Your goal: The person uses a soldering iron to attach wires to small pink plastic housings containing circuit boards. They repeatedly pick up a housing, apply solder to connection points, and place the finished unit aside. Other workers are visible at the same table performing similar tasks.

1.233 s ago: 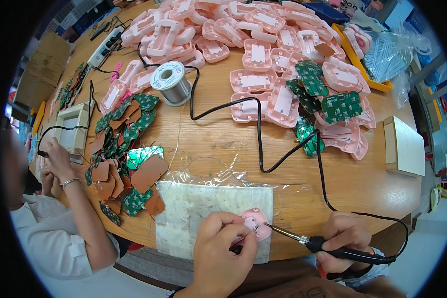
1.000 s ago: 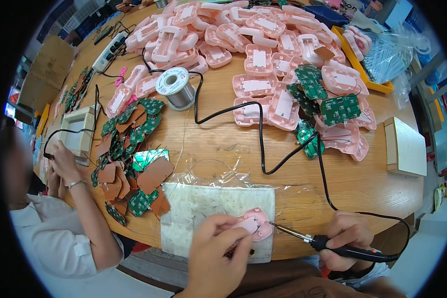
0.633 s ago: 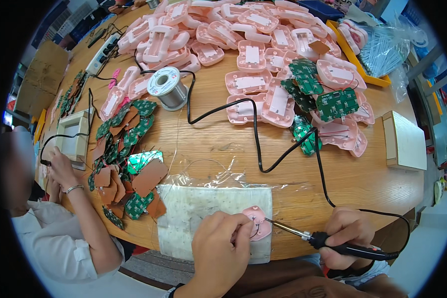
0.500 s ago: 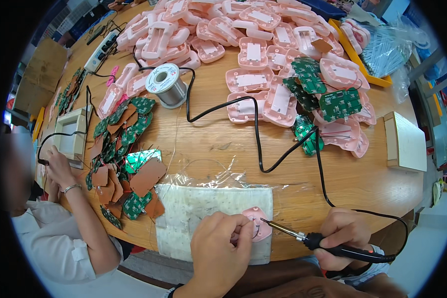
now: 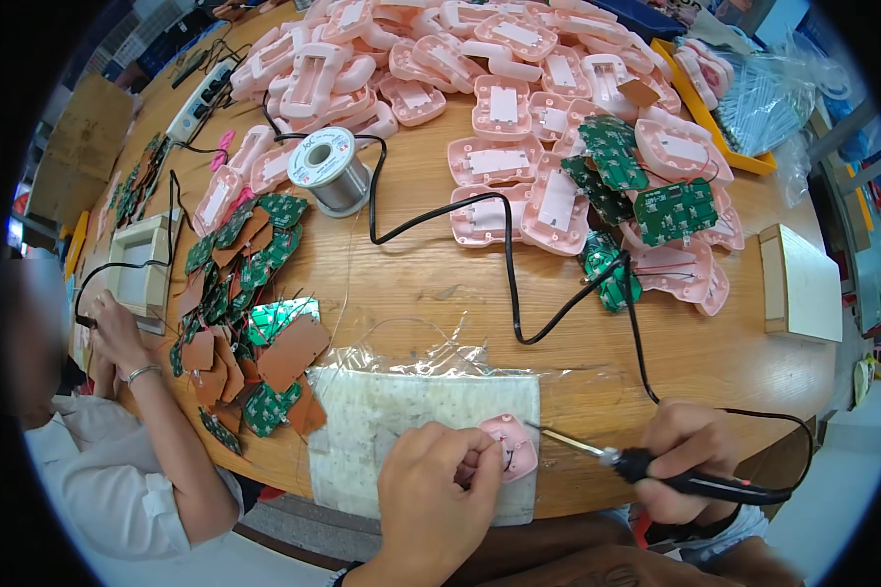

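My right hand [image 5: 690, 460] grips a soldering iron [image 5: 705, 481] by its black handle. The iron's thin tip points left and stands just right of a small pink plastic shell [image 5: 512, 448], apart from it. That shell lies on a pale cloth mat [image 5: 362, 460], with a short dark wire on its inner face. My left hand [image 5: 440, 489] is closed in a pinch over the shell's left edge. The fingers hide what is between them.
A solder spool [image 5: 331, 174] stands mid-table. Green circuit boards [image 5: 259, 249] are heaped at left, and pink casings [image 5: 499, 161] pile up behind. The iron's black cable [image 5: 509, 284] snakes over the table. A wooden box [image 5: 798, 284] sits at right; a co-worker's hand [image 5: 117, 333] works at left.
My right hand has drawn the soldering iron back to the right, so its tip has left the pink shell. My left hand keeps its pinch at the shell's edge.
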Available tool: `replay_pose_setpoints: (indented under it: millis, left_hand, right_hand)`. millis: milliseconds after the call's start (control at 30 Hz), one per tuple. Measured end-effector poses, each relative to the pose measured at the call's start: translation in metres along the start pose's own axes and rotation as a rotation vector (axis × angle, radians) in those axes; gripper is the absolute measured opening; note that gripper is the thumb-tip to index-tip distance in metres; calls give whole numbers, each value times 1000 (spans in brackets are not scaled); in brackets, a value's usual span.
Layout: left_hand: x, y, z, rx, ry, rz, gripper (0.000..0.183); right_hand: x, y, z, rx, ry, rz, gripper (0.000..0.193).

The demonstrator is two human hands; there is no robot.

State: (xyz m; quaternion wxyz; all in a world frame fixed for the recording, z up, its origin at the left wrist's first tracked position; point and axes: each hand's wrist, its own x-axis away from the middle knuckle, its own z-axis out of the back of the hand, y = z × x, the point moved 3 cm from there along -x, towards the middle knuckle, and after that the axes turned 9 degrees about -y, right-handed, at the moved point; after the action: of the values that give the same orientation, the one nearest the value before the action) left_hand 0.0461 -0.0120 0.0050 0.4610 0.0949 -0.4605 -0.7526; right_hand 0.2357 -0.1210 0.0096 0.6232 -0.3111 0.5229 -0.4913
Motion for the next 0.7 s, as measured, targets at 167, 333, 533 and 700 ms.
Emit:
replay_pose_setpoints:
  millis: [167, 333, 533, 700]
  left_hand:
    - [3, -5, 0, -54, -9, -48, 6]
    - [-1, -8, -2, -28, 57, -112, 11]
    - [9, -1, 1, -62, -13, -100, 20]
    - [25, 13, 7, -576, 138, -307, 49]
  right_hand:
    - [11, 0, 5, 32, 66, -19, 24]
    - [20, 3, 4, -1, 118, 37, 24]
    - [28, -2, 6, 15, 174, 67, 25]
    - [36, -4, 13, -16, 278, 84, 24]
